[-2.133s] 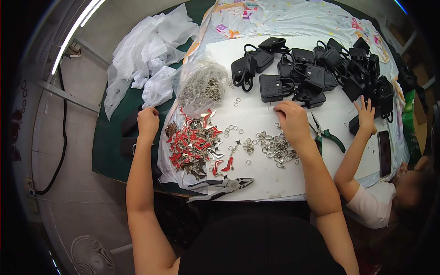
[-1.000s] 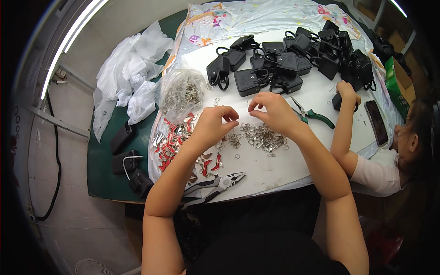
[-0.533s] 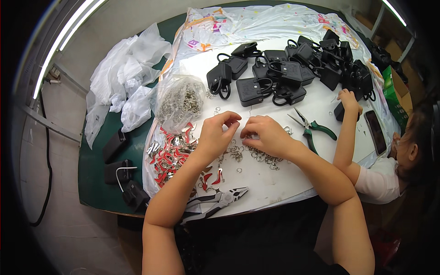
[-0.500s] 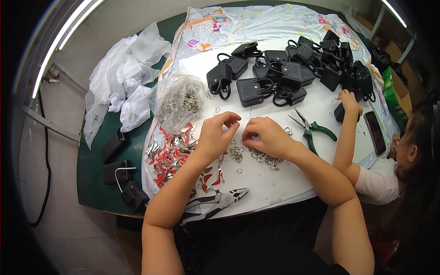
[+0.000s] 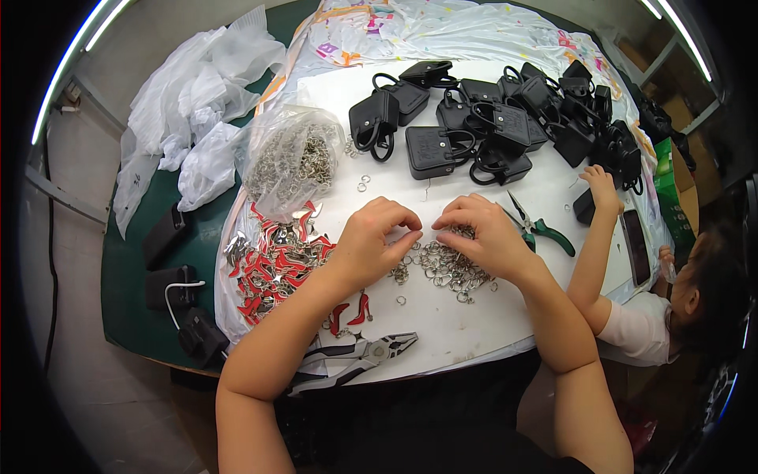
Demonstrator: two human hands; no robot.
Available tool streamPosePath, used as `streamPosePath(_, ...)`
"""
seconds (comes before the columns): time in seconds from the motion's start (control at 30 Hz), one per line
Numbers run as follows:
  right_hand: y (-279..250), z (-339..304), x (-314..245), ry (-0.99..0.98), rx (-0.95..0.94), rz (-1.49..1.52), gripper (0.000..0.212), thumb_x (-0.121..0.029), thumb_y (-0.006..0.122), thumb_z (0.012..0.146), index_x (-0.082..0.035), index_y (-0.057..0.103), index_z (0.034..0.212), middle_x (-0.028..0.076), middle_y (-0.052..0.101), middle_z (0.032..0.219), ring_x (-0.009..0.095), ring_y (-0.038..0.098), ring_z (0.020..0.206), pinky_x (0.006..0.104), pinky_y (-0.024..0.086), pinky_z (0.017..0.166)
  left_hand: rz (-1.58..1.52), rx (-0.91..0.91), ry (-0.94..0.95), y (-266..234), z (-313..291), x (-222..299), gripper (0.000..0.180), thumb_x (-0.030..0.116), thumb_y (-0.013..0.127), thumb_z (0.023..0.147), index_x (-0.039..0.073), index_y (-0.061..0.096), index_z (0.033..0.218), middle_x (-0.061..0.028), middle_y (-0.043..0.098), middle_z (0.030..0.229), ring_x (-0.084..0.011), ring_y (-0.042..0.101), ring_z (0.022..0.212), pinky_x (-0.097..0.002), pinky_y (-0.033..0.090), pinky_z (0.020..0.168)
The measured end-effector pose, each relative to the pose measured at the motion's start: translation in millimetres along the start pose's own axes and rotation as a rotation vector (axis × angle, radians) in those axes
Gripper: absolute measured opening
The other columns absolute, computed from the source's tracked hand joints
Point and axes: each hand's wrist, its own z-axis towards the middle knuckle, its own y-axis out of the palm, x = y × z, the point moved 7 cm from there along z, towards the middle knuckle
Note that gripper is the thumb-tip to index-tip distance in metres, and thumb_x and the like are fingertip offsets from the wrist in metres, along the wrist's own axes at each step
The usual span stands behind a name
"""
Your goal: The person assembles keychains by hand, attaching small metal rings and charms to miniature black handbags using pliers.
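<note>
Left hand [image 5: 381, 242] beside, right hand [image 5: 483, 238] over clasp pile [image 5: 455, 272]; can't tell either grip; red charms [image 5: 278, 265] leftward seem mostly unattached.

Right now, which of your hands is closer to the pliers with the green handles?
Right. The right hand is close by, just left of the green-handled pliers. The left hand is farther left, beside the red shoe charms.
</note>
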Motion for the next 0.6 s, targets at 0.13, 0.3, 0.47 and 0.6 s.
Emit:
streamPosePath(0.13,5.1,-2.8,-2.0,-0.003,-0.087,-0.045,0.009,-0.013,0.073,0.080,-0.006,0.071,0.084,0.004,0.064,0.090,0.024,0.056,0.092,0.0366,0.045,0.086,0.021,0.023,0.031,-2.0,1.5,1.8,0.010,0.005,0.074,0.081,0.003,0.070,0.090,-0.0089,0.067,0.086,-0.0204,0.064,0.082,-0.0307,0.053,0.070)
streamPosePath(0.3,7.2,-3.2,-4.4,-0.069,-0.073,-0.076,0.008,-0.013,0.074,0.080,-0.007,0.069,0.082,0.003,0.063,0.090,0.022,0.055,0.090,0.0359,0.042,0.085,0.034,0.042,0.131,-2.1,2.1,9.3,0.012,0.003,0.075,0.078,0.003,0.069,0.088,-0.0086,0.067,0.084,-0.0220,0.063,0.081,-0.0324,0.050,0.070)
streamPosePath(0.47,7.3,-5.7,-12.0,-0.099,-0.097,-0.072,0.009,-0.013,0.073,0.080,-0.006,0.067,0.080,0.002,0.063,0.090,0.022,0.055,0.089,0.0360,0.041,0.084,0.035,0.069,0.140,-3.3,1.5,8.1,0.013,0.002,0.076,0.076,0.003,0.069,0.087,-0.0080,0.068,0.083,-0.0225,0.063,0.081,-0.0330,0.049,0.071)
streamPosePath(0.6,-4.4,-2.4,-4.1,0.005,0.005,0.075,0.011,-0.012,0.074,0.079,-0.004,0.068,0.081,0.004,0.065,0.082,0.021,0.058,0.081,0.0345,0.045,0.075,0.048,0.077,0.156,-3.1,1.6,9.6,0.013,0.002,0.076,0.076,0.004,0.069,0.086,-0.0080,0.068,0.083,-0.0233,0.062,0.081,-0.0337,0.049,0.071)
